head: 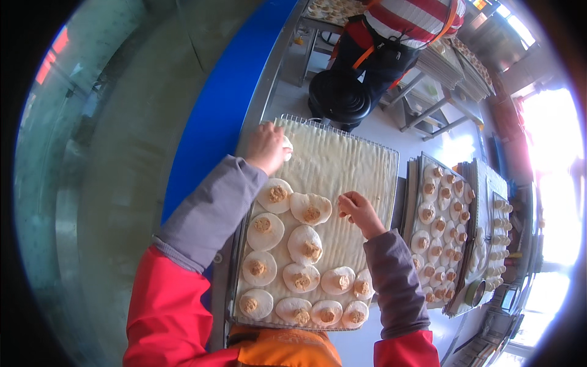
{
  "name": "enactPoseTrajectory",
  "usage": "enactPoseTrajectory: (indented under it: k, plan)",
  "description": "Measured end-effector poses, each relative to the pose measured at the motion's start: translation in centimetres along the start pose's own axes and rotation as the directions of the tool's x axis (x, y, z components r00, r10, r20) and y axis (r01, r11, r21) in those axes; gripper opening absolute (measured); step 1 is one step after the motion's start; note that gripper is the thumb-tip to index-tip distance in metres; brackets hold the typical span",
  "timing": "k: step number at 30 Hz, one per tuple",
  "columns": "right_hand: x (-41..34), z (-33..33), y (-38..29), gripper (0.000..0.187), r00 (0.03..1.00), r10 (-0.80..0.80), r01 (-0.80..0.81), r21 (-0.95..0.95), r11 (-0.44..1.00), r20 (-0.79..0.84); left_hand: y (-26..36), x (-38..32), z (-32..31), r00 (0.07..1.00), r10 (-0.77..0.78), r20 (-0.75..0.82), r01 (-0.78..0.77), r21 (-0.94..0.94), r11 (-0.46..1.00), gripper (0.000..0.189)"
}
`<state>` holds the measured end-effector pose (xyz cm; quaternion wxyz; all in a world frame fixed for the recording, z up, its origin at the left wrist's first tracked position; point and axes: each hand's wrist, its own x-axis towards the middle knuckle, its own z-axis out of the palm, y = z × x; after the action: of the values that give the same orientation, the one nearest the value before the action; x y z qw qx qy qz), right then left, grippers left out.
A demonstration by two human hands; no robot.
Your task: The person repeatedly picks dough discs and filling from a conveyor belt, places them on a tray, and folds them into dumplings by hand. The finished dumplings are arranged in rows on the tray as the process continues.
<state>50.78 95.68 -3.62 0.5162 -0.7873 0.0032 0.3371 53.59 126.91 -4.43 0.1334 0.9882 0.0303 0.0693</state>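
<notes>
Near the far left corner of a cloth-lined wire rack tray (339, 158), my left hand (268, 147) grips a piece of white dough (287, 148), mostly hidden by the fingers. My right hand (360, 212) hovers over or rests on the cloth's right half, its fingers curled together; nothing shows between them. Just left of it lies a dough round with one wavy edge (321, 204), topped with a lump of light-brown filling (312, 213). Another topped dough round (275, 196) sits nearer my left hand. Several more cover the tray's near and left parts.
A blue strip (220, 91) runs along the table's left side. Beyond the tray stands a black round stool (339, 94), with a person in a striped top (408, 23) behind it. To the right, stacked trays (440, 229) carry more topped dough rounds. A green-sided bowl (475, 292) stands there.
</notes>
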Motion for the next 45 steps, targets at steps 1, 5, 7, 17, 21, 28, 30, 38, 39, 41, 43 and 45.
enactPoseTrajectory:
  k: [1, 5, 7, 17, 21, 28, 30, 38, 39, 41, 43, 45]
  plan:
    - [-0.4, -0.5, -0.1, 0.029, 0.999, 0.032, -0.032, 0.060, 0.998, 0.010, -0.7, 0.4, 0.0, 0.992, -0.062, 0.112, 0.055, 0.066, 0.996, 0.054]
    - [-1.5, -1.4, -0.4, 0.027, 0.999, 0.020, -0.021, 0.037, 0.999, 0.049, -2.6, 0.9, 0.2, 0.946, -0.178, 0.271, 0.219, -0.127, 0.968, 0.048]
    - [-1.8, -1.5, -0.5, 0.026, 0.998, 0.039, -0.043, 0.070, 0.997, 0.057, -2.8, 0.7, 0.3, 0.962, -0.150, 0.226, 0.195, -0.190, 0.962, 0.040]
    - [-1.7, -1.5, -3.4, 0.037, 0.973, -0.225, 0.212, 0.197, 0.957, 0.046, 5.1, -3.2, -5.1, 0.924, 0.311, 0.223, -0.039, -0.754, 0.656, 0.031]
    - [-2.4, -1.7, -3.5, 0.038, 0.947, -0.272, 0.261, 0.086, 0.961, 0.169, 11.2, -6.4, -5.5, 0.812, 0.522, 0.261, -0.191, -0.726, 0.660, 0.043]
    - [-7.4, -4.0, -0.3, 0.013, 0.966, -0.069, 0.021, 0.190, 0.981, 0.249, 14.8, -10.9, -3.4, 0.914, 0.270, 0.303, 0.085, -0.793, 0.603, 0.062]
    - [-8.5, -4.3, 0.5, 0.021, 0.959, -0.029, -0.018, 0.164, 0.986, 0.281, 15.6, -11.4, -3.3, 0.907, 0.326, 0.266, 0.003, -0.778, 0.628, 0.048]
    - [-11.4, -5.7, 3.5, 0.035, 0.917, -0.051, -0.096, 0.342, 0.935, 0.395, 18.7, -12.8, -4.4, 0.819, 0.548, 0.168, -0.247, -0.759, 0.602, 0.067]
    - [-11.7, -5.7, 4.1, 0.033, 0.932, -0.015, -0.126, 0.363, 0.923, 0.363, 18.9, -13.3, -4.2, 0.831, 0.474, 0.290, -0.111, -0.750, 0.652, 0.069]
    - [-12.3, -5.5, 5.2, 0.031, 0.947, -0.008, -0.143, 0.444, 0.885, 0.322, 19.2, -14.4, -3.4, 0.826, 0.338, 0.451, 0.118, -0.725, 0.679, 0.072]
    - [-12.7, -5.5, 6.3, 0.024, 0.961, 0.025, -0.155, 0.462, 0.873, 0.275, 19.1, -15.5, -2.4, 0.802, 0.297, 0.518, 0.188, -0.691, 0.698, 0.058]
    - [-12.7, -5.3, 7.1, 0.027, 0.985, 0.101, -0.142, 0.320, 0.937, 0.141, 19.0, -16.8, -1.5, 0.787, 0.278, 0.550, 0.225, -0.676, 0.702, 0.050]
